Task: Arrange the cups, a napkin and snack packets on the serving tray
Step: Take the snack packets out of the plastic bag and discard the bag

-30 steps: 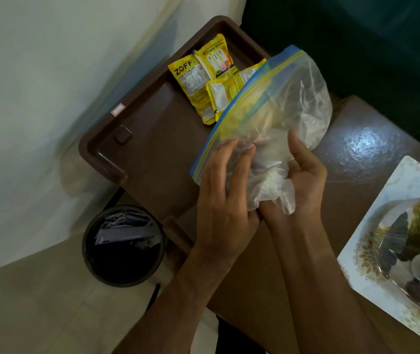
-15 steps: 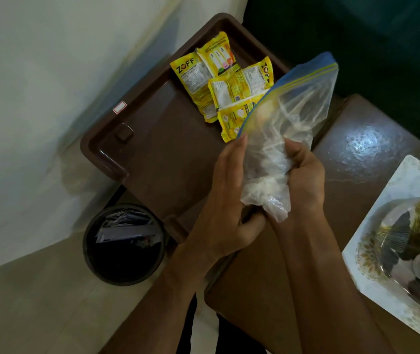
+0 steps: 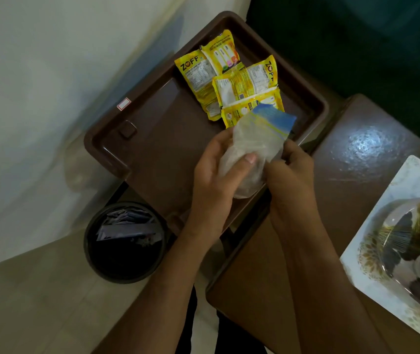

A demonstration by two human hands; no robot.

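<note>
Both hands are clamped on one crumpled clear zip bag (image 3: pixel 251 154): the left hand (image 3: pixel 214 180) wraps its lower bulk, thumb pressed across the front, and the right hand (image 3: pixel 290 175) pinches its side. The bag is judged light, limp and slippery; best gripped by the bunched film. Its blue zip edge points toward 1 o'clock, long axis running 7 to 1.

Beyond, at 12 o'clock, the yellow snack packets (image 3: pixel 231 80) lie flat and overlapping in the far corner of the brown serving tray (image 3: pixel 157 129). They are judged light and crinkly, best lifted by an edge seam. No cups or napkin identifiable on the tray.
</note>
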